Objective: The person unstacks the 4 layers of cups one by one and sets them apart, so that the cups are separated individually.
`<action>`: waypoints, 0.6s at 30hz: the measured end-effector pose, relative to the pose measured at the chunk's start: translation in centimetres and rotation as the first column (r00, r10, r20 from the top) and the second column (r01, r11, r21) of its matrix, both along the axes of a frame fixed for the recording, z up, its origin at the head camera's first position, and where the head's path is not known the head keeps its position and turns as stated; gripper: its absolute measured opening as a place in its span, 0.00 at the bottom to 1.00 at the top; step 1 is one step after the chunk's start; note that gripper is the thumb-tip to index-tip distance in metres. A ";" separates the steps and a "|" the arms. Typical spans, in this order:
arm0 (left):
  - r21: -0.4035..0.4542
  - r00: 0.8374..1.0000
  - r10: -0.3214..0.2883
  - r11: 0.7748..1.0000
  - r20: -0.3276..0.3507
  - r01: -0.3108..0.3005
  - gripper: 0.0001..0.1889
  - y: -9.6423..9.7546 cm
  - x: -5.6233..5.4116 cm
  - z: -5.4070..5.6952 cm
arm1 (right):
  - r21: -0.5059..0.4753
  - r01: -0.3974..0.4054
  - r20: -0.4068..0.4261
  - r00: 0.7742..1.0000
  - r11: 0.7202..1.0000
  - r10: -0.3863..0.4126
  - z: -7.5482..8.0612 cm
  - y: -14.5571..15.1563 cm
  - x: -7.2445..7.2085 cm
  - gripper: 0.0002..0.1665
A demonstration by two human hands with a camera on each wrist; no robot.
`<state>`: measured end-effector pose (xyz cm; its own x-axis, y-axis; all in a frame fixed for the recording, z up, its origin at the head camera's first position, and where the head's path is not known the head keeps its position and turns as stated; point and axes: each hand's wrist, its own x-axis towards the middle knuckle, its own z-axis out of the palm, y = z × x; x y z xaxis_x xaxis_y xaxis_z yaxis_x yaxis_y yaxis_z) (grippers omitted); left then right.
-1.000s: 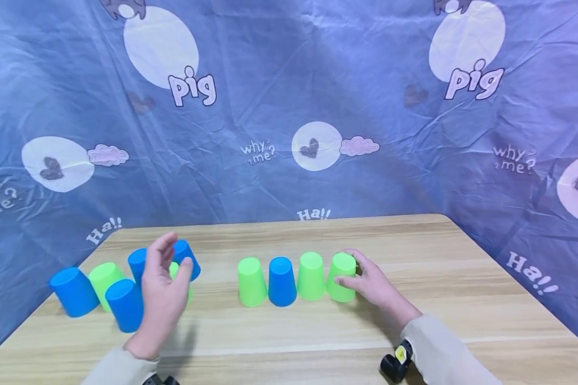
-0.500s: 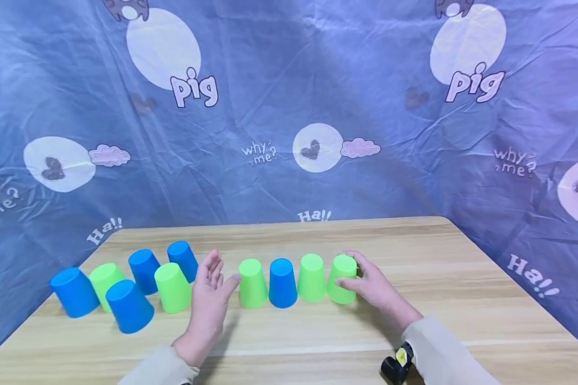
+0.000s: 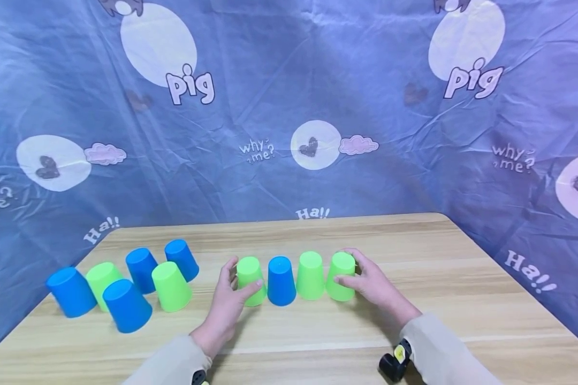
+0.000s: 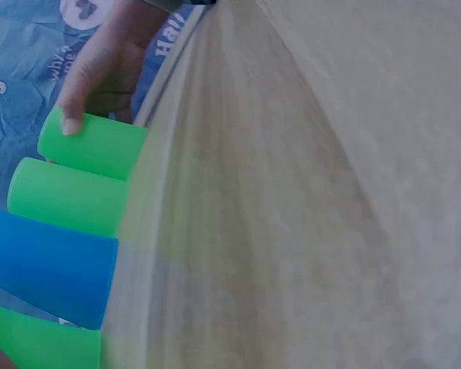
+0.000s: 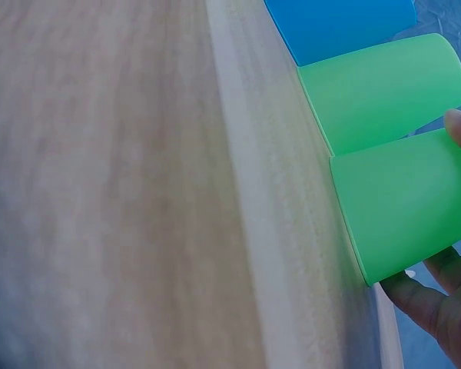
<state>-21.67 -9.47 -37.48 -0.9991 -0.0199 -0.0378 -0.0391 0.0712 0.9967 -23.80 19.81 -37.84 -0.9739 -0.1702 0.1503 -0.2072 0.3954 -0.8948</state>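
Note:
Upside-down plastic cups stand in a row at mid-table in the head view. My left hand grips the leftmost green cup, thumb across its front and fingers behind its left side. At the row's other end, my right hand holds the rightmost green cup between thumb and fingers. Between them are a blue cup and another green cup. The right wrist view shows my right thumb on top of the end green cup, with fingers around its far side.
On the left of the wooden table stands a looser group of upside-down cups, among them a near blue cup, a green cup and a back blue cup. A blue printed cloth hangs behind the table.
My left hand has moved right, from the loose group of cups to the row's leftmost green cup, and has taken hold of it. My right hand has stayed on its green cup.

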 end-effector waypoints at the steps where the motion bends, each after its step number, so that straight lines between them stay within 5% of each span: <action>1: -0.014 1.000 -0.002 1.000 0.002 0.002 0.45 0.0 -0.1 -0.1 | -0.002 -0.003 -0.001 1.000 1.000 0.003 0.0 0.0 0.0 0.34; 18: -0.098 0.999 0.022 0.995 -0.027 -0.024 0.37 0.7 -0.8 -0.8 | 0.006 0.007 0.002 1.000 1.000 -0.007 0.0 0.0 -0.1 0.34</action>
<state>-22.48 -8.82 -38.27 -0.9989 -0.0454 -0.0090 -0.0165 0.1686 0.9855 -23.93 19.80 -37.85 -0.9753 -0.1645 0.1471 -0.2024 0.4018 -0.8931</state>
